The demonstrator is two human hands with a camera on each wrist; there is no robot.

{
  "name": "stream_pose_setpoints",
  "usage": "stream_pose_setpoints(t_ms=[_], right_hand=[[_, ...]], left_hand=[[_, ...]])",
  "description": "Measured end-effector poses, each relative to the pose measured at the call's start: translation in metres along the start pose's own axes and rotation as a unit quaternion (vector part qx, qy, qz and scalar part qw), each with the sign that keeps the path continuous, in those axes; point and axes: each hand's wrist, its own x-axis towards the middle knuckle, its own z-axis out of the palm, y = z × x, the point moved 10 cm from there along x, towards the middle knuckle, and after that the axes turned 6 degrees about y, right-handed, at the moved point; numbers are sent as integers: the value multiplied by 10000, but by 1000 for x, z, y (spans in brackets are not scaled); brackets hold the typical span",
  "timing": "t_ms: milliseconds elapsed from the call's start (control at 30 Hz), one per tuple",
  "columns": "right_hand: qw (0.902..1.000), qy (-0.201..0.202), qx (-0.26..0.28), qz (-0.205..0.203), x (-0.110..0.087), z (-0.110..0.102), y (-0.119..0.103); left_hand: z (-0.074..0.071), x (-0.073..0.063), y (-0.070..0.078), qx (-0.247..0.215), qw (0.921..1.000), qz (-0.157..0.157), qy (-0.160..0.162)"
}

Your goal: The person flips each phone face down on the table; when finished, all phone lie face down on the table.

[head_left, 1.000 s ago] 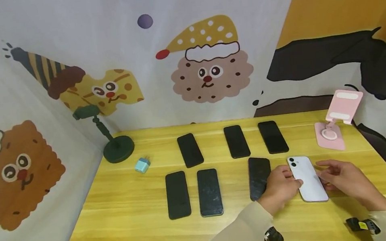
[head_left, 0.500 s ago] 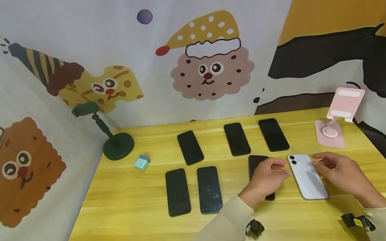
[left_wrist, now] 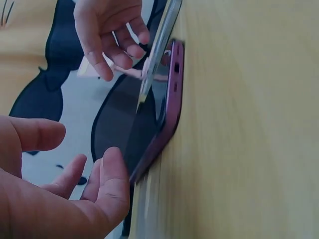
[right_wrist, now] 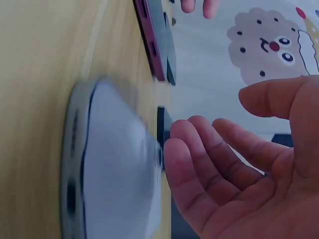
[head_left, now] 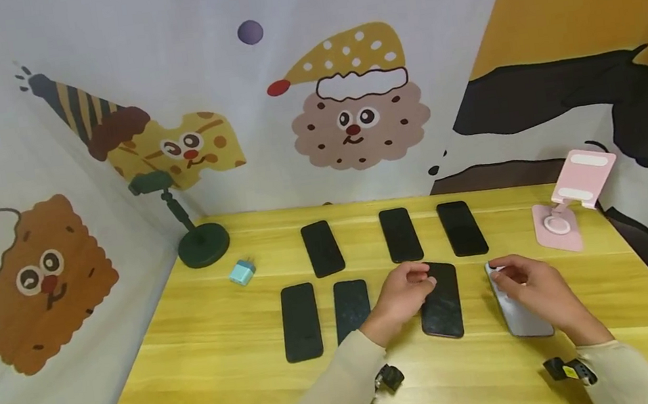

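A white phone (head_left: 523, 320) lies back up on the wooden table, its camera end away from the person. Over it hovers the right hand (head_left: 540, 291), fingers loosely bent and holding nothing; it covers part of the phone in the head view. In the right wrist view, fingertips stand just off the white phone's back (right_wrist: 119, 164). To the left, a dark-screened phone (head_left: 444, 309) lies screen up; its purple edge (left_wrist: 174, 94) shows in the left wrist view. The left hand (head_left: 401, 297) is at that phone's upper left corner, fingers apart and relaxed, with nothing in them.
Two more dark phones (head_left: 300, 322) lie in the front row, one partly behind the left forearm. Several dark phones (head_left: 401, 235) form a back row. A green stand (head_left: 204, 245) and blue charger plug (head_left: 242, 273) are left; a pink phone stand (head_left: 582, 176) is right.
From beside the white phone, the left hand has moved left, past the purple-edged phone. The right hand has shifted left from the white phone's right edge to above it. The phones stay put.
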Motion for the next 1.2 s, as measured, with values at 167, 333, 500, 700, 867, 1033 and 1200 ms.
stream_pose_setpoints(t_ms=[167,333,500,700,867,1033,1200], right_hand=[[9993,-53,363,-68,6,17,-11],[9982,-121,555,174,7,35,-12],[9940,-350,919,472,3,54,-15],[9877,-525,1287,716,-4,70,-19],[9858,-539,1381,794,-6,73,-22],[9843,-496,1434,901,-7,74,-21],[9849,-438,1430,872,-6,72,-23]], left_hand=[[-12,-1,-2,129,9999,12,112],[-14,-2,-6,144,9998,-123,-15],[-13,-2,-11,-153,9987,-313,-359],[-7,-4,-17,-871,9919,-628,-684],[-5,-3,-18,-1008,9908,-665,-609],[-4,0,-16,-1044,9915,-565,-539],[-6,1,-17,-1213,9905,-518,-380]])
